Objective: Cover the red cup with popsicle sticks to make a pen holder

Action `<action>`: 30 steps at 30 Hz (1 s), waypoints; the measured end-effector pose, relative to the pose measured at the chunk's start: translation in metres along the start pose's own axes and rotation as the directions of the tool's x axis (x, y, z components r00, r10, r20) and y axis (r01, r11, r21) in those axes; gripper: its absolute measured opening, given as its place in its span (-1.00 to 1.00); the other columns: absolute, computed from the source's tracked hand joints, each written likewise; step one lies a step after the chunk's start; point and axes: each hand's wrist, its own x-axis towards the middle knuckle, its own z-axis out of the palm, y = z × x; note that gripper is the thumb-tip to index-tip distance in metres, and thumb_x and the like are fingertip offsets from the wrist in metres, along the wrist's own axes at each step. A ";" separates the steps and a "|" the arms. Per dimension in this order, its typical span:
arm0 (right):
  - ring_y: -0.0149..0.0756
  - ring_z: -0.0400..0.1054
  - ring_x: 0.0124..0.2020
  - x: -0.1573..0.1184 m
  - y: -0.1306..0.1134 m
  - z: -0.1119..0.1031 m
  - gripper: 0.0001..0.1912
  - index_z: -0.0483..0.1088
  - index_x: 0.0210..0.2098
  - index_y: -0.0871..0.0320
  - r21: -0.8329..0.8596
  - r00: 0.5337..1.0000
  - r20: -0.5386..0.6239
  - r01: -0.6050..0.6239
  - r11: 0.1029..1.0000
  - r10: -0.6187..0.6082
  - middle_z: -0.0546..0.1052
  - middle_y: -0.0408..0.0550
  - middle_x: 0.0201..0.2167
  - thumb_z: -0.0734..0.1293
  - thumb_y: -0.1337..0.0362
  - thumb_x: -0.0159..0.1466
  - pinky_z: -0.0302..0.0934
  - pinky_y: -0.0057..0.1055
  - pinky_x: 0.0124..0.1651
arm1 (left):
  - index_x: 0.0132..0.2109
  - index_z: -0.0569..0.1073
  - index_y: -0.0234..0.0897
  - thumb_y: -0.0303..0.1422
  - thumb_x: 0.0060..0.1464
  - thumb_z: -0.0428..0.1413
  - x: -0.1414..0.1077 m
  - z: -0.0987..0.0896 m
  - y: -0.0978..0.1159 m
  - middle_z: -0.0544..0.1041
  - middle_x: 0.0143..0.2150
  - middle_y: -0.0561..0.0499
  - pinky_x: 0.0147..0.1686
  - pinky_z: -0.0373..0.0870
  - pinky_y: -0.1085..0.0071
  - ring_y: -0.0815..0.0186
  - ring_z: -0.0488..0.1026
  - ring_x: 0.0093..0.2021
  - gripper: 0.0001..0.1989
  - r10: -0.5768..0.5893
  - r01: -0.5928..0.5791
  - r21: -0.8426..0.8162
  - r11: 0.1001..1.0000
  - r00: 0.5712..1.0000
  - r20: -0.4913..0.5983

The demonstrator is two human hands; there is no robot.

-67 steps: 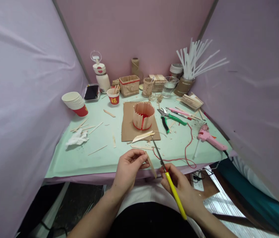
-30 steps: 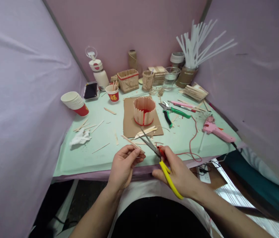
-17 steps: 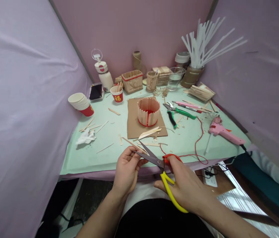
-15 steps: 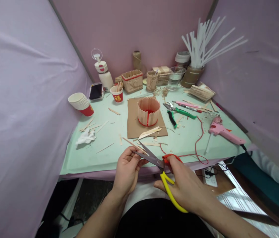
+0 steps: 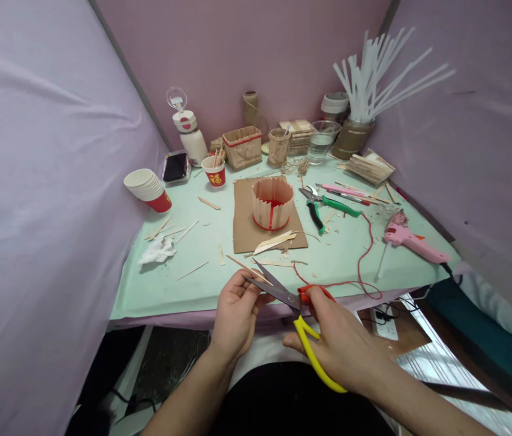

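Observation:
My left hand [image 5: 239, 309] pinches a thin wooden strip [image 5: 243, 265] over the table's front edge. The scissors [image 5: 283, 292], with one red and one yellow handle, are in my right hand [image 5: 340, 342]. Their dark blades are spread, and the strip lies at the gap between them, near my left fingertips. Beyond my hands a round cup of upright wooden slats [image 5: 265, 209], red at its base and inside, stands on a brown cardboard sheet [image 5: 243, 227]. Several pale wood pieces [image 5: 276, 242] lie at the sheet's front edge.
Green-handled pruning shears [image 5: 340, 207], a red cord [image 5: 359, 263] and a pink glue gun [image 5: 417, 242] lie at right. Stacked paper cups [image 5: 144, 186] and a crumpled tissue [image 5: 158, 251] are at left. A glass of water [image 5: 320, 147] and a slatted box [image 5: 243, 150] stand behind.
The wooden strip has shifted slightly to the right between the blades. Both hands stay nearly in place, and the scissors remain spread.

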 end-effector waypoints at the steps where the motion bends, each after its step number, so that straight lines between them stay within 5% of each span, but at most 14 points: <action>1: -0.08 0.38 -0.23 0.000 0.000 0.000 -0.59 0.14 -0.23 0.11 -0.011 1.000 0.002 0.000 1.000 0.000 0.47 0.01 -0.27 0.35 0.03 0.12 0.14 -0.32 -0.28 | -0.38 0.38 -0.33 -0.38 -0.03 0.24 0.000 0.000 0.000 0.39 -0.39 0.10 -0.34 0.43 0.53 0.50 0.36 -0.39 -0.83 -0.001 0.001 0.001 1.000 1.000 -0.006; 9: -0.11 0.41 -0.38 -0.003 -0.001 -0.003 -0.66 0.14 -0.29 0.11 -0.119 0.999 0.038 -0.013 0.993 0.018 0.50 -0.02 -0.39 0.26 -0.03 0.21 0.02 -0.39 -0.44 | -0.38 0.42 -0.33 -0.37 -0.09 0.28 -0.005 0.004 0.002 0.46 -0.42 0.09 -0.39 0.41 0.60 0.50 0.41 -0.41 -0.81 -0.050 0.050 0.009 0.999 0.999 -0.022; 30: -0.05 0.48 -0.39 -0.013 0.013 0.002 -0.70 0.22 -0.25 0.12 -0.269 1.000 -0.023 -0.007 0.963 0.001 0.55 -0.03 -0.44 0.25 0.01 0.24 -0.03 -0.39 -0.51 | -0.36 0.45 -0.36 -0.32 -0.14 0.31 -0.008 0.008 -0.002 0.50 -0.44 0.06 -0.43 0.44 0.56 0.48 0.44 -0.47 -0.76 -0.123 0.123 0.082 0.989 0.992 -0.005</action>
